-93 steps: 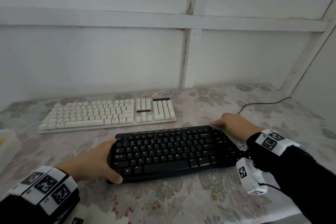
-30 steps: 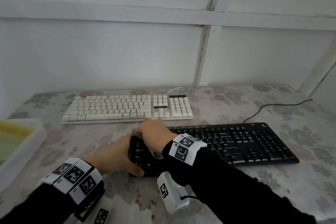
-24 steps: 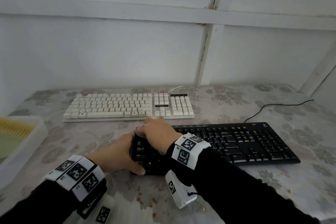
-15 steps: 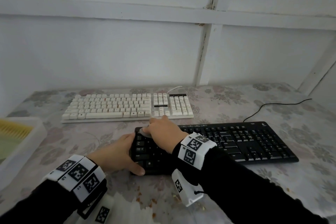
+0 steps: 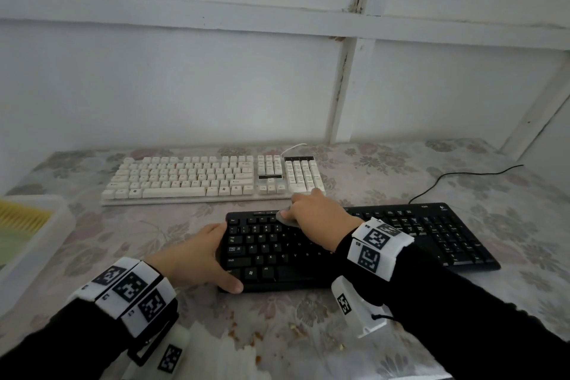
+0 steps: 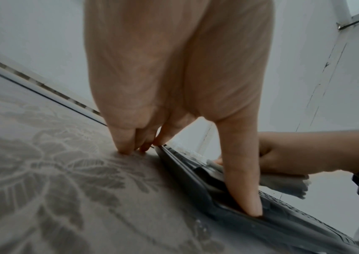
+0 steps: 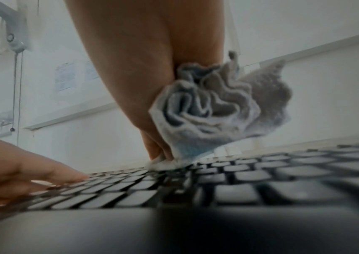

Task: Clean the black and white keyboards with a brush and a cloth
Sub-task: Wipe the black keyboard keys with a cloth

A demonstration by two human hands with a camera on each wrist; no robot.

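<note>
Nearest the person, on the flowered table (image 5: 354, 330), lie scattered crumbs (image 5: 296, 330), just ahead of the dark sleeves. Beyond them sits the black keyboard (image 5: 438, 237), lying flat with its front edge toward the person. The left hand (image 5: 197, 256) steadies its left end: the thumb lies along the front corner, the fingers curl down at the side edge onto the table, so this grip is clamped on the keyboard. The right hand (image 5: 317, 222) reaches across the keys, its grip closed around a bunched grey cloth (image 7: 217, 110), whose lower folds press on the top rows of keys at the left.

By my judgement the step in hand is wiping the black keyboard with the cloth. The next move calls for steady downward pressure and a sweep along the key rows while the left hand keeps the board from sliding.

Farther back, the white keyboard (image 5: 212, 179) lies parallel, near the wall and untouched, so it may yet need its turn. No brush shows plainly; a pale tray (image 5: 40, 244) stands at the left edge.
</note>
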